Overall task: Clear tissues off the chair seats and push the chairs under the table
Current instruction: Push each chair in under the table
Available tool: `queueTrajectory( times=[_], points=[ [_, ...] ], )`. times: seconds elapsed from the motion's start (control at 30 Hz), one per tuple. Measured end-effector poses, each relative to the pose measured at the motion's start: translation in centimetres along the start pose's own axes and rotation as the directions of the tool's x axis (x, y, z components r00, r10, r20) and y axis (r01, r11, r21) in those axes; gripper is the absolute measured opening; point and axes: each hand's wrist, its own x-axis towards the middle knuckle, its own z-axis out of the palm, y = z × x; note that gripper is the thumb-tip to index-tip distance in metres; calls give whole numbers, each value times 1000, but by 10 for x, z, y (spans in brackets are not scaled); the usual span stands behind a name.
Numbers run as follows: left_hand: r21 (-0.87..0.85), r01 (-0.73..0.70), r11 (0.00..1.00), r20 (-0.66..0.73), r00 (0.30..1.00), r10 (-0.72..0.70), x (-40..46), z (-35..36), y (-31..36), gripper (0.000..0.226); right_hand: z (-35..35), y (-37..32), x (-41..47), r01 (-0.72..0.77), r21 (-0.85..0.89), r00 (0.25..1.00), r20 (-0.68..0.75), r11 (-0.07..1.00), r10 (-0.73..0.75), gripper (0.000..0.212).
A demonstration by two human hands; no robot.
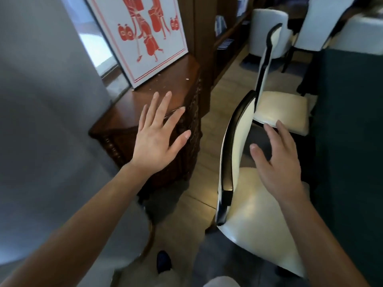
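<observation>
- A grey curtain or wall surface (41, 100) fills the far left, blurred.
- A white framed picture with red figures (141, 38) leans on a dark carved wooden cabinet (124, 121), with small crumbs scattered on its top.
- The left hand (157, 137) hovers over the cabinet's edge, fingers spread wide, holding nothing.
- A strip of pale tiled floor (209, 131) runs between the cabinet and the chairs.
- The near cream-cushioned chair with a black-trimmed back (259, 214) lies just right of centre, its back towards the cabinet and its seat facing the dark green table cloth (348, 141).
- The right hand (277, 160) is spread, empty, above this seat and far nearer to the chair than the left; pushing rightwards would send the chair under the table.
- No tissue shows on either seat.
- A second matching chair (284, 108) stands just beyond, partly tucked in.
- White upholstered armchairs (269, 32) stand farther back.
</observation>
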Motion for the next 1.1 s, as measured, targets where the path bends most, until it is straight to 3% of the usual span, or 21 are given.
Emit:
queueTrajectory(
  times=[0.23,0.4,0.57,0.93,1.1],
  points=[
    [-141,-213,967,-1,976,216,105,51,-51,62,36,-28,56,-220,-2,963,-157,975,217,64],
    [-193,-348,917,-28,937,349,164,76,-56,62,38,-40,67,-278,-15,928,-261,960,265,64],
    [-353,-496,794,-72,860,505,221,122,-12,57,26,-15,81,-474,-32,822,-375,880,429,63],
    [-478,-620,623,-117,748,654,298,199,52,54,-3,30,119,-630,-76,698,-491,773,521,63],
    [-572,-693,438,-176,625,760,335,232,81,54,-8,37,126,-735,-69,574,-594,675,564,63]
  ],
)
